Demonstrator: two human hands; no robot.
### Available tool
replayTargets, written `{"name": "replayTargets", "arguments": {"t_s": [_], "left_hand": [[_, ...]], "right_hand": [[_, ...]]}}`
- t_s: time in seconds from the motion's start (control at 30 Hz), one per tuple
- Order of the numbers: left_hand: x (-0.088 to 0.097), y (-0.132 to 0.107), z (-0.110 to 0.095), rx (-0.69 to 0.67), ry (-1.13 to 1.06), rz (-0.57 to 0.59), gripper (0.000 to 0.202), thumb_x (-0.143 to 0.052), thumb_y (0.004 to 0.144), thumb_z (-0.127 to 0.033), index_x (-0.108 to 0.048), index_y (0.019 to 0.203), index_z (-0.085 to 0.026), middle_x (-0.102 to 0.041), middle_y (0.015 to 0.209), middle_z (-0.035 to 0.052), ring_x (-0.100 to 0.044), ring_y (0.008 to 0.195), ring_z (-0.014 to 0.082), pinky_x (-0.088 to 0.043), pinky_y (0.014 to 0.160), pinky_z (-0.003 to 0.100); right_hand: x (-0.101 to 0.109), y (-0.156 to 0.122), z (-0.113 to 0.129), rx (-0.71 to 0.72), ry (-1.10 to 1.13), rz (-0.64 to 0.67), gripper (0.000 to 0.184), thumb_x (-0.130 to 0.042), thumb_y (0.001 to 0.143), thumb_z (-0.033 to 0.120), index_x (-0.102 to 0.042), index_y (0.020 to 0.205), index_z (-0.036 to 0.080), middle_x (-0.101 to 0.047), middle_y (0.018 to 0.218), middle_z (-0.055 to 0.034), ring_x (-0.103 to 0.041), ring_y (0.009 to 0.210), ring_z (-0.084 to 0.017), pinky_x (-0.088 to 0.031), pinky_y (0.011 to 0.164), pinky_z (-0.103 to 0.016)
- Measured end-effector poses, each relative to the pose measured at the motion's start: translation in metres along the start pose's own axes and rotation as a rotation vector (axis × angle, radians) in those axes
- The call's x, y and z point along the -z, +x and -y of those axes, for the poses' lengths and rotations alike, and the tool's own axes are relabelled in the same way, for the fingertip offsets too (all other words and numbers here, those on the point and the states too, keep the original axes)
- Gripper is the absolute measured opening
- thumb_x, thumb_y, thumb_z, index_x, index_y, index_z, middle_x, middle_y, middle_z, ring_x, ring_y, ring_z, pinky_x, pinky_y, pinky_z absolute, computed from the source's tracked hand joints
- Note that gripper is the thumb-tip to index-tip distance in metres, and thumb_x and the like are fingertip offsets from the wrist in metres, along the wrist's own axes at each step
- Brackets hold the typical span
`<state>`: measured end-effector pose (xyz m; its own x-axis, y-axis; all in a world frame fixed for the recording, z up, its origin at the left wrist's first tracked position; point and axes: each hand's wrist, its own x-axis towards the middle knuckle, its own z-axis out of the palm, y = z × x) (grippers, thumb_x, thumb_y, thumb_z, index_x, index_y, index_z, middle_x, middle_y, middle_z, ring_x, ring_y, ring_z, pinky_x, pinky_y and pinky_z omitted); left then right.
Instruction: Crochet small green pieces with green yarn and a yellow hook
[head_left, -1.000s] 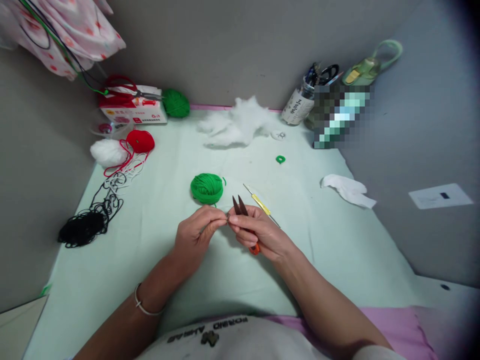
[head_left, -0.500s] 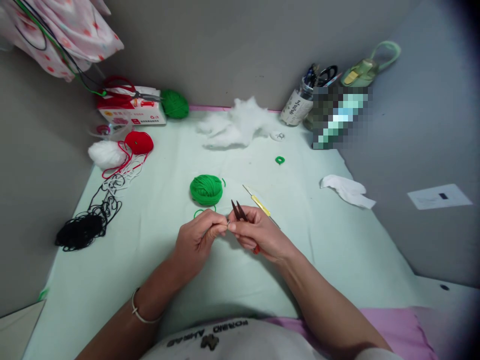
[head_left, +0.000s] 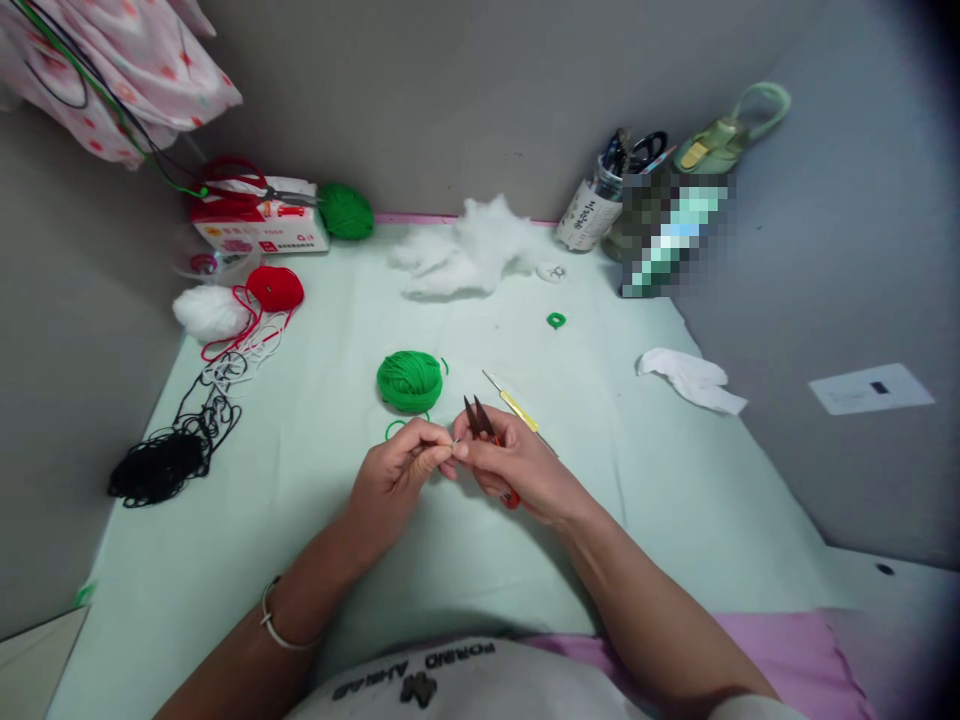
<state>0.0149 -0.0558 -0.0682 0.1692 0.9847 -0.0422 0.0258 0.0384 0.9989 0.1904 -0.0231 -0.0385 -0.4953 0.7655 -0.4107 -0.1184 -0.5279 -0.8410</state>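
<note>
My left hand [head_left: 405, 465] is closed in a pinch near the middle of the table, its thumb and forefinger meeting the fingertips of my right hand [head_left: 506, 455]. What the left fingers pinch is too small to name; a tiny dark sliver shows between the two hands. Held in my right palm is a small pair of scissors [head_left: 481, 418], dark blades pointing away and a bit of red handle below. Just beyond my left hand sits a ball of green yarn [head_left: 409, 381], its loose strand curling toward the fingers. A yellow-handled crochet hook [head_left: 517, 408] lies beyond my right hand.
White stuffing [head_left: 480, 245] lies at the back, near a small green ring [head_left: 556, 320]. Black yarn [head_left: 157, 465], red yarn [head_left: 275, 289] and a box [head_left: 259, 230] line the left side. A pen jar [head_left: 590, 210] and white tissue [head_left: 691, 378] are on the right.
The view has shifted very slightly. Both hands hold nearly the same place, with the fingertips still together and the scissors still in my right hand.
</note>
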Motion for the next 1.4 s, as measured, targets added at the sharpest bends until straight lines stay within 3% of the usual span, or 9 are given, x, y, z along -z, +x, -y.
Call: {"name": "replayTargets", "arguments": {"t_s": [0.13,0.53,0.8,1.4], "left_hand": [[-0.005,0.0,0.001,0.048,-0.088,-0.034,0.015,-0.061,0.093,-0.028,-0.063,0.083,-0.018,-0.069,0.072,-0.0008,-0.067,0.065,0.0127,-0.051,0.066,0.025],[-0.011,0.0,0.001,0.145,-0.2,-0.051,0.019,-0.067,0.089,-0.034,-0.063,0.081,-0.017,-0.069,0.069,-0.0004,-0.067,0.061,0.0135,-0.055,0.064,0.027],[-0.012,-0.002,0.0,0.146,-0.229,-0.04,0.018,-0.068,0.089,-0.034,-0.062,0.084,-0.018,-0.071,0.071,-0.0004,-0.069,0.063,0.0128,-0.055,0.065,0.026],[-0.011,-0.001,0.0,0.079,-0.137,-0.081,0.016,-0.065,0.091,-0.033,-0.062,0.087,-0.018,-0.073,0.074,0.0017,-0.068,0.067,0.0142,-0.056,0.068,0.028]], "right_hand": [[0.0,0.0,-0.002,-0.004,0.026,0.011,0.025,-0.077,0.077,0.03,-0.055,0.081,0.019,-0.058,0.057,0.0081,-0.033,0.038,-0.002,-0.024,0.037,-0.016],[0.001,0.002,-0.007,-0.012,0.118,-0.008,0.022,-0.076,0.073,0.023,-0.056,0.079,0.018,-0.053,0.052,0.0095,-0.03,0.037,-0.002,-0.022,0.037,-0.016],[-0.001,0.004,-0.007,-0.014,0.084,-0.068,0.015,-0.068,0.074,0.022,-0.054,0.078,0.02,-0.048,0.047,0.0109,-0.028,0.036,-0.003,-0.022,0.036,-0.016],[0.001,0.003,-0.007,-0.05,0.217,-0.014,0.022,-0.077,0.076,0.029,-0.059,0.081,0.018,-0.049,0.051,0.0099,-0.021,0.039,-0.001,-0.017,0.038,-0.016]]}}
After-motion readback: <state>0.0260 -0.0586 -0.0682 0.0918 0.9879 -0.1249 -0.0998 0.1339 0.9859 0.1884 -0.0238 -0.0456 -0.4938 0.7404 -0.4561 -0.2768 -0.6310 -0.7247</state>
